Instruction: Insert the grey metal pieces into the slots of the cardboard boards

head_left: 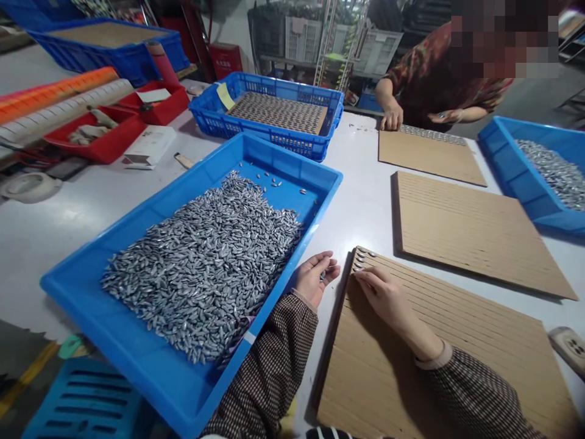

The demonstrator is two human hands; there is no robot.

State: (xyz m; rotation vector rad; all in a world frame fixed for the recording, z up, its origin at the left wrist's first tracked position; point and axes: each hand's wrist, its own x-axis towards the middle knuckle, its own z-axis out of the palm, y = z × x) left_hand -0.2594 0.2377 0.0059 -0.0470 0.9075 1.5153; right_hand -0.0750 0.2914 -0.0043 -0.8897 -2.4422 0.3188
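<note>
The left hand (pixel 315 277) lies palm up just beside the blue tray (pixel 137 360) heaped with small silvery pieces (pixel 205 268), fingers curled around a few of them. The right hand (pixel 386 299) rests on the grooved board (pixel 457 360), fingertips pressed together at its top-left corner, where several pieces sit in a row.

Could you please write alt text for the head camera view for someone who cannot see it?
A person's right hand presses small silver pieces into the corner of a grooved brown board, while the left hand cups more beside a blue tray heaped with them. Across the white table, another person fills a similar board.
</note>
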